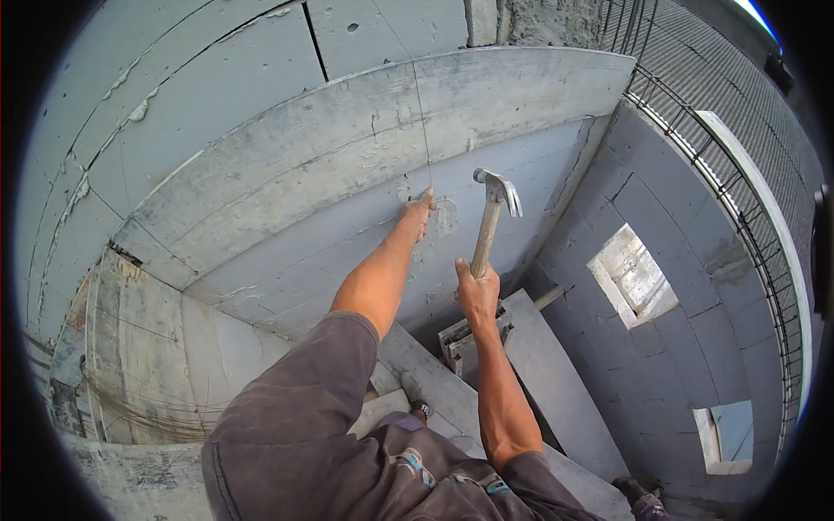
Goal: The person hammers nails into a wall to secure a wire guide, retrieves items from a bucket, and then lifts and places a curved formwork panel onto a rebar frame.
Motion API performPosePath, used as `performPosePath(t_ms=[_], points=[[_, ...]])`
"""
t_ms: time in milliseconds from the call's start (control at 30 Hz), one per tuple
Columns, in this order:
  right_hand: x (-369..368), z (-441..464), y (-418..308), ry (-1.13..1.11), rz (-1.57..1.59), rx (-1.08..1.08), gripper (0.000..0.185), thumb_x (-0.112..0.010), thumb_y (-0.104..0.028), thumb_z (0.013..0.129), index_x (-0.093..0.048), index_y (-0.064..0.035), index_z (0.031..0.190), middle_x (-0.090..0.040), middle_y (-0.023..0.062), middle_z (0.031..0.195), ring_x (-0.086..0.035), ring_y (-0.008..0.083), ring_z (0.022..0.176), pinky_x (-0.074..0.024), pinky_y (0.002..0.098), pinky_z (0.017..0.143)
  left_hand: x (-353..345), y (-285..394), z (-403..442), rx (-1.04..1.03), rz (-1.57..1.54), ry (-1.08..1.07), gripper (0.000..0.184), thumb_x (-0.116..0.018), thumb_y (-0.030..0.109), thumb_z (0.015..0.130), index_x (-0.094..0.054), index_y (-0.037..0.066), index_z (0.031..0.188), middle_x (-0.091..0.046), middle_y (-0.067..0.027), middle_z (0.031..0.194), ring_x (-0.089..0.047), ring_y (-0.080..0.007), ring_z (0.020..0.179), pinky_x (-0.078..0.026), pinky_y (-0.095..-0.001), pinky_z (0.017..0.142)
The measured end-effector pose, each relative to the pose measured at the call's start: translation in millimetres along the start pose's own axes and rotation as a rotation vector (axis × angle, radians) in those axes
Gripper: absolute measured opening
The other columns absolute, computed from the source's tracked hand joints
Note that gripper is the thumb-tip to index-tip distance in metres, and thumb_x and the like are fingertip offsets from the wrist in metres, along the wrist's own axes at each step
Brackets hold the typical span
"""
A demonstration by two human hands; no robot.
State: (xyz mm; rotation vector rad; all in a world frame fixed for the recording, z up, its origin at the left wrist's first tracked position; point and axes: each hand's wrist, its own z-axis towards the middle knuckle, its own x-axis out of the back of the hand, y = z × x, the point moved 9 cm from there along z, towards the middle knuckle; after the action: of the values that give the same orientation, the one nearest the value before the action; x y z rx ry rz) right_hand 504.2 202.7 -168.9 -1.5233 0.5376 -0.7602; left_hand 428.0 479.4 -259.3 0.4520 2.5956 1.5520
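Observation:
A long weathered board (304, 143) runs along the block wall (347, 226), with a thin wire (421, 104) hanging down over its face. At the lower end of this wire, my left hand (419, 215) is closed in a pinch near the wall. In my right hand (478, 291) is the wooden handle of a claw hammer (489, 208), its metal head up and to the right of my left hand. The hammer head touches nothing that I can make out.
Planks and slabs (565, 382) lie below, around my feet. Thin rods or wires (148, 404) are bundled at the lower left. A block wall with two openings (634, 278) stands at the right, topped by a rebar cage (756, 234).

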Motion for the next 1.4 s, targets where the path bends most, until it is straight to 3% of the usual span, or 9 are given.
performPosePath(t_ms=[400,633,733,800,833,933,967,1267,1400], points=[[225.0,-276.3,207.3,0.133,-0.375,-0.106,0.042,-0.07,-0.034,0.092,-0.056,0.0006,0.074,-0.049,0.011,0.061,-0.048,0.0197,0.06,-0.0406,0.0419,0.058,62.4,-72.3,-91.8,-0.024,0.596,0.114,0.062,-0.07,0.063,0.082,-0.067,0.002,0.073,-0.063,-0.0091,0.066,-0.058,-0.0219,0.056,-0.047,-0.0398,0.056],[283.5,-486.2,348.4,0.045,-0.587,-0.433,0.047,-0.071,-0.044,0.085,-0.068,0.0006,0.071,-0.066,0.0257,0.072,-0.066,0.0442,0.068,-0.0458,0.0545,0.059,123.5,-296.6,-184.4,0.194,0.982,-0.081,0.05,-0.072,0.048,0.088,-0.071,-0.001,0.081,-0.065,-0.0102,0.069,-0.046,-0.0192,0.044,-0.039,-0.0424,0.045],[282.5,-575.2,497.1,0.064,-0.682,-0.654,0.045,-0.071,-0.045,0.084,-0.068,-0.0005,0.073,-0.067,0.0241,0.072,-0.066,0.0438,0.066,-0.0473,0.0525,0.057,150.6,-431.2,-223.6,0.362,1.321,-0.261,0.05,-0.07,0.049,0.088,-0.074,0.001,0.101,-0.074,-0.0144,0.098,-0.068,-0.0259,0.072,-0.052,-0.0421,0.062],[261.8,-582.6,498.0,-0.103,-0.813,-0.22,0.045,-0.071,-0.044,0.083,-0.069,-0.0001,0.074,-0.066,0.0226,0.068,-0.065,0.0393,0.062,-0.049,0.0498,0.056,141.6,-458.3,-241.5,0.261,1.538,-0.376,0.054,-0.069,0.052,0.088,-0.073,0.001,0.104,-0.074,-0.0144,0.099,-0.071,-0.0285,0.078,-0.054,-0.0441,0.069],[248.1,-587.8,488.9,-0.182,-0.868,0.001,0.044,-0.072,-0.043,0.082,-0.069,0.0,0.074,-0.065,0.0218,0.065,-0.065,0.0371,0.06,-0.0498,0.0484,0.055,124.8,-448.4,-262.6,0.196,1.607,-0.365,0.055,-0.068,0.053,0.088,-0.073,0.001,0.104,-0.074,-0.0142,0.096,-0.071,-0.0286,0.077,-0.055,-0.0447,0.07],[279.5,-598.0,472.5,0.075,-0.304,-0.75,0.035,-0.075,-0.035,0.082,-0.068,-0.0013,0.078,-0.059,0.0147,0.059,-0.06,0.0289,0.051,-0.0495,0.0434,0.049,79.3,-396.4,-246.7,0.051,1.455,-0.299,0.058,-0.068,0.056,0.086,-0.073,0.001,0.105,-0.074,-0.0139,0.091,-0.072,-0.0306,0.077,-0.055,-0.0451,0.074],[282.8,-597.0,451.6,0.143,-0.211,-0.861,0.033,-0.075,-0.033,0.082,-0.066,-0.0021,0.078,-0.057,0.013,0.059,-0.059,0.0276,0.051,-0.0488,0.0427,0.048,51.3,-320.2,-276.7,0.096,1.272,-0.265,0.055,-0.069,0.048,0.086,-0.07,0.002,0.116,-0.07,-0.0195,0.118,-0.064,-0.0341,0.117,-0.049,-0.044,0.098],[295.3,-580.2,360.9,0.416,0.154,-1.13,0.024,-0.074,-0.022,0.087,-0.056,-0.0067,0.08,-0.049,0.0042,0.058,-0.051,0.0215,0.043,-0.0418,0.0386,0.039,-60.9,201.3,-306.9,-1.088,1.029,0.352,0.056,-0.072,0.045,0.085,-0.059,0.014,0.129,-0.056,-0.0128,0.129,-0.063,-0.0338,0.112,-0.053,-0.0455,0.092],[283.8,-594.7,363.1,0.543,0.326,-1.233,0.023,-0.072,-0.022,0.089,-0.056,-0.0069,0.082,-0.048,0.0035,0.057,-0.05,0.0211,0.043,-0.0409,0.0377,0.039,-64.6,312.0,-331.6,-1.172,1.116,0.555,0.06,-0.074,0.037,0.086,-0.052,0.013,0.137,-0.054,-0.0141,0.132,-0.065,-0.0354,0.11,-0.057,-0.0449,0.089]])
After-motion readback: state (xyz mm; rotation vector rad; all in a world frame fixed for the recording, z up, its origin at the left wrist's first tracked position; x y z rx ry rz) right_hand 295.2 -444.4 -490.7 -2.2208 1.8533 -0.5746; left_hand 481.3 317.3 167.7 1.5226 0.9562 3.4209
